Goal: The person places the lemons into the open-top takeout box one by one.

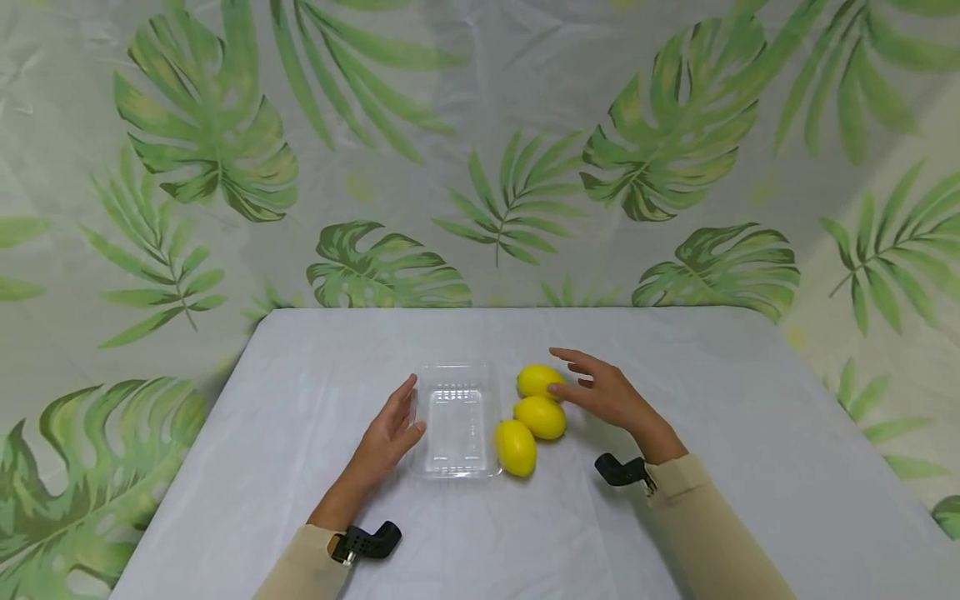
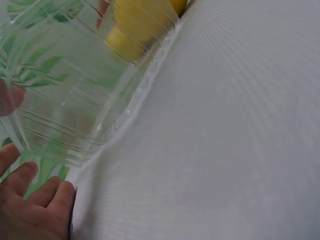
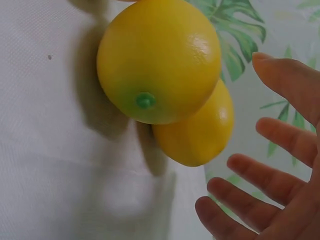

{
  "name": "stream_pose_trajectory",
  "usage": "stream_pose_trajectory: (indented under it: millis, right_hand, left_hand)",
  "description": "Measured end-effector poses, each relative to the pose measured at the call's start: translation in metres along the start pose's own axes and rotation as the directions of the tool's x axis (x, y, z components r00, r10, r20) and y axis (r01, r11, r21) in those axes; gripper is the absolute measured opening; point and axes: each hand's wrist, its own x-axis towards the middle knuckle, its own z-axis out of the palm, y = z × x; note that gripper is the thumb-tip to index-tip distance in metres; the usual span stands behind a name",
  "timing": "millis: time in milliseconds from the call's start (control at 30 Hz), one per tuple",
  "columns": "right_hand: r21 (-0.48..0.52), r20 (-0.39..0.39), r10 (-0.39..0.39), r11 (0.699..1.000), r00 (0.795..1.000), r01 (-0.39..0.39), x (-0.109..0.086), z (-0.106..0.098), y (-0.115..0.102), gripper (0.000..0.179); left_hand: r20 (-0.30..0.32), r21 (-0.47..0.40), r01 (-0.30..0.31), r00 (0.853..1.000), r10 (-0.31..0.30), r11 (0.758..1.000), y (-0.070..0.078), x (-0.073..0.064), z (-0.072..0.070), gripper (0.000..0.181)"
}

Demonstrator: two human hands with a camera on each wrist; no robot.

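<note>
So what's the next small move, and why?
Probably curl the right hand round the farthest lemon: the hand is right beside that lemon, its fingers spread and holding nothing. The left hand sits at the left side of the clear container, well placed to steady it if needed, and no lemon lies inside that container yet.

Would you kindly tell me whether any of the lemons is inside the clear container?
No, all three lemons lie on the table, outside the clear container and to its right.
</note>
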Motion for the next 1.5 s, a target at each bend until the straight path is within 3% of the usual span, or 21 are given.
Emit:
stream_pose_trajectory:
  millis: [833, 1067, 1167, 1233, 1500]
  right_hand:
    - [-0.045, 0.029, 0.008, 0.999, 1.000, -0.006, 0.018, 0.016, 0.000, 0.061]
    - [-0.059, 0.038, -0.007, 0.998, 0.999, 0.009, 0.019, 0.018, -0.005, 0.057]
    - [-0.073, 0.048, -0.016, 0.997, 0.999, 0.020, 0.020, 0.018, -0.005, 0.055]
    - [-0.082, 0.054, -0.009, 0.997, 0.998, 0.014, 0.021, 0.018, -0.005, 0.054]
    - [-0.101, 0.059, 0.006, 0.995, 0.998, 0.000, 0.023, 0.021, -0.008, 0.048]
  left_hand:
    - [-0.016, 0.023, 0.004, 1.000, -0.004, 1.000, -0.004, 0.004, 0.003, 0.071]
    - [-0.013, 0.008, 0.002, 1.000, -0.002, 1.000, 0.006, 0.001, 0.005, 0.070]
    - [-0.016, 0.012, 0.008, 1.000, -0.008, 1.000, 0.005, 0.001, 0.005, 0.070]
    - [-0.023, 0.025, -0.002, 1.000, 0.002, 1.000, -0.003, 0.003, 0.004, 0.070]
    - [-0.032, 0.032, 0.004, 0.999, -0.003, 0.999, -0.002, 0.002, 0.002, 0.069]
